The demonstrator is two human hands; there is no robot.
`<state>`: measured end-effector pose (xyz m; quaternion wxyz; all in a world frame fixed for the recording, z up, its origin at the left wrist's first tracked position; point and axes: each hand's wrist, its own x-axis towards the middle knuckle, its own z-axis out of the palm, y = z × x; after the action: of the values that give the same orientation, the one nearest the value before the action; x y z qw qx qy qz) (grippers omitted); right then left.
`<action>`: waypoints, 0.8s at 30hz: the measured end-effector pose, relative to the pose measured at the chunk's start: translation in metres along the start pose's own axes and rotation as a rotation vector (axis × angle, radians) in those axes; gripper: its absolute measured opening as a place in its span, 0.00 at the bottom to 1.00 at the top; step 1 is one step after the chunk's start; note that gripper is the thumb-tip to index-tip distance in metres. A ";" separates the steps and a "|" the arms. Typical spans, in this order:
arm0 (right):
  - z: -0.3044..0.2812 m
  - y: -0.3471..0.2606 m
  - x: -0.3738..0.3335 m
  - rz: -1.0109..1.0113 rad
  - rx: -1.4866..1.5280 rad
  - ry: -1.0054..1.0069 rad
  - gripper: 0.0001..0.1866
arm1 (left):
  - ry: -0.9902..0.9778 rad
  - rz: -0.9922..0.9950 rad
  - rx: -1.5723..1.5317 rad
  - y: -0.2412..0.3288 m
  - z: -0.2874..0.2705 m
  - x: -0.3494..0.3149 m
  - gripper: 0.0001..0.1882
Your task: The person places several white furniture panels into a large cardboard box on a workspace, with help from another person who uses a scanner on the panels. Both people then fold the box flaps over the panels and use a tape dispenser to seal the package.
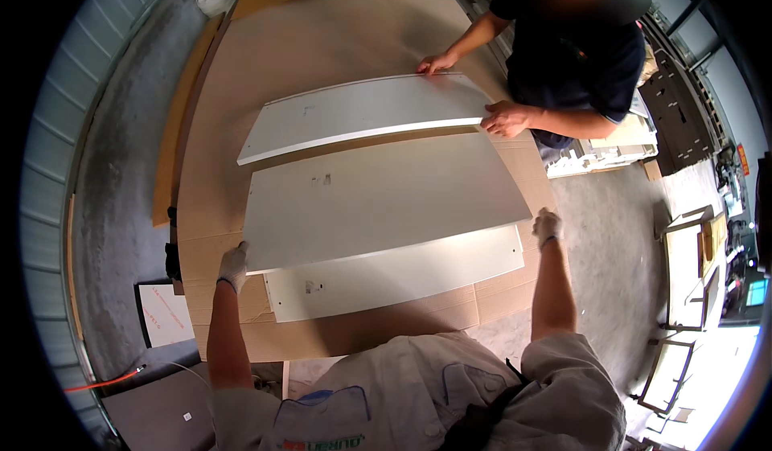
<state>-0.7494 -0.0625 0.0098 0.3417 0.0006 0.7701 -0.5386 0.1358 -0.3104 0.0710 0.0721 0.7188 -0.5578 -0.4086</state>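
Nearest, a lower panel (394,278) lies partly beneath the middle panel (390,202), above the cardboard-covered surface (305,41). At the middle panel's near corners, the gloved left hand (233,266) and right hand (548,226) have fingers curled tight, seemingly gripping its edges. It looks stiff, fairly heavy, smooth and chippable, best held at opposite ends. Beyond it, a co-worker's hands (507,119) hold the upper panel (362,113).

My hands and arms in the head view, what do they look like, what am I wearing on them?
Your left hand and right hand wear pale, close-fitting gloves that end around the wrists. The forearms are uncovered below short, loose sleeves in a light grey-beige.
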 end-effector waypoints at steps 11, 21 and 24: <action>0.109 -0.098 -0.057 -0.294 -0.874 -0.053 0.41 | 0.307 0.389 0.555 -0.022 0.006 -0.053 0.22; -0.029 0.091 -0.296 -0.303 -0.085 0.207 0.30 | 0.646 -0.255 -0.583 -0.284 0.073 -0.243 0.39; -0.034 0.105 -0.354 -0.328 -0.002 0.267 0.29 | 0.556 -0.157 -1.188 -0.300 0.080 -0.249 0.40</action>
<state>-0.4573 0.1398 0.1153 0.1443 -0.0534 0.7988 -0.5815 0.2944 0.0424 -0.0234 0.5677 0.6739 -0.1440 -0.4503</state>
